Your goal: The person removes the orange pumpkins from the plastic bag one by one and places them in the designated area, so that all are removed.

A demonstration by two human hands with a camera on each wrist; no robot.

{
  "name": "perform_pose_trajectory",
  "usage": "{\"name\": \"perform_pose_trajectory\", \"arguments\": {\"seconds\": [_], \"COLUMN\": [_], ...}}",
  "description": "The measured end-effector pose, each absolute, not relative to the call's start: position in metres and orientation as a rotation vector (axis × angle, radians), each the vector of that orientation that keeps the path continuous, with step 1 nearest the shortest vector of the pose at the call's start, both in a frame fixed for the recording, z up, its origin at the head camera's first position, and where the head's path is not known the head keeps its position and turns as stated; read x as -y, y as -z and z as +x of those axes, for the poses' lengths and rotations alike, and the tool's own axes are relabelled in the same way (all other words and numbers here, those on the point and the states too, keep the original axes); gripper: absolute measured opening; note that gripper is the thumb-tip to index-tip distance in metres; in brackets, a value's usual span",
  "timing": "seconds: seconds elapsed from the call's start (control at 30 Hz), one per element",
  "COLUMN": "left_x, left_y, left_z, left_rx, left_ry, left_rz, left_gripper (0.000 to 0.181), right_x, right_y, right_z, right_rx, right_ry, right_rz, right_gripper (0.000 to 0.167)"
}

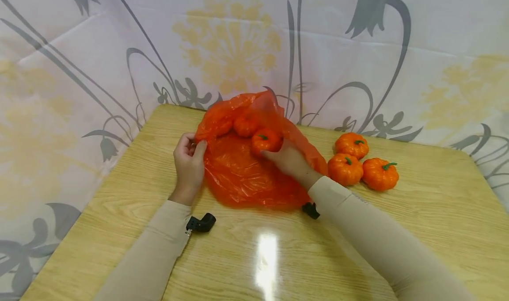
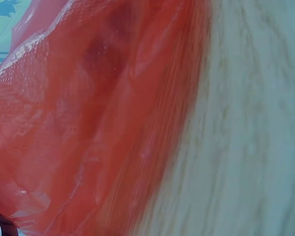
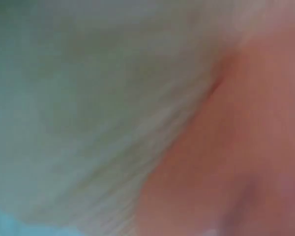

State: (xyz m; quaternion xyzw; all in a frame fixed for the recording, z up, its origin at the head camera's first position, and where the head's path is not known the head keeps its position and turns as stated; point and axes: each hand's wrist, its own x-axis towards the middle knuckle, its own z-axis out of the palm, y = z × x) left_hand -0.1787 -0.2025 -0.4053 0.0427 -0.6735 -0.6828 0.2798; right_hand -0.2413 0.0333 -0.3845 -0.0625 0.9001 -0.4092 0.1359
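An orange-red translucent plastic bag [image 1: 242, 181] lies spread on the table with its mouth towards me. My left hand [image 1: 188, 164] pinches the bag's left rim between thumb and fingers. In the bag's mouth my right hand [image 1: 291, 160] grips a small orange pumpkin [image 1: 265, 141] with a green stem. Just behind it sits another pumpkin [image 1: 245, 125], and a rounded orange shape [image 1: 223, 127] shows at its left. In the left wrist view the bag [image 2: 78, 128] fills the left side; a few dark fingertips [image 2: 5, 227] show in the corner. The right wrist view is blurred.
Three more pumpkins stand close together right of the bag: a back one [image 1: 351, 146], a front left one [image 1: 345, 169] and a front right one [image 1: 380, 174]. The wooden table [image 1: 222, 257] meets a flower-patterned cloth [image 1: 246, 40] behind. A black wrist camera [image 1: 202, 222] juts from the left sleeve.
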Motion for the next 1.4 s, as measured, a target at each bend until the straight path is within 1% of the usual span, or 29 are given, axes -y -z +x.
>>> {"name": "perform_pose_trajectory", "arguments": {"seconds": [0.07, 0.2, 0.57, 0.93, 1.1, 1.4], "left_x": [0.202, 0.201, 0.199, 0.197, 0.197, 0.199], "left_y": [0.405, 0.405, 0.410, 0.408, 0.409, 0.408], "left_z": [-0.179, -0.180, -0.180, -0.179, -0.180, -0.179], "left_rx": [1.802, 1.801, 1.808, 1.805, 1.821, 1.830], "left_ry": [1.829, 1.826, 1.834, 1.836, 1.841, 1.828], "left_rz": [0.114, 0.107, 0.096, 0.087, 0.088, 0.095], "left_gripper": [0.010, 0.010, 0.011, 0.012, 0.012, 0.012], "right_x": [-0.033, -0.035, -0.061, -0.102, -0.122, -0.147], "right_y": [0.383, 0.379, 0.365, 0.354, 0.356, 0.355], "right_z": [-0.232, -0.214, -0.163, -0.126, -0.118, -0.108], "right_rx": [-2.694, -2.761, -2.685, -2.635, -2.630, -2.654], "right_ry": [1.169, 1.189, 1.289, 1.455, 1.549, 1.612], "right_rz": [-0.308, -0.459, -0.561, -0.563, -0.579, -0.497], "right_gripper": [0.075, 0.076, 0.077, 0.072, 0.069, 0.069]}}
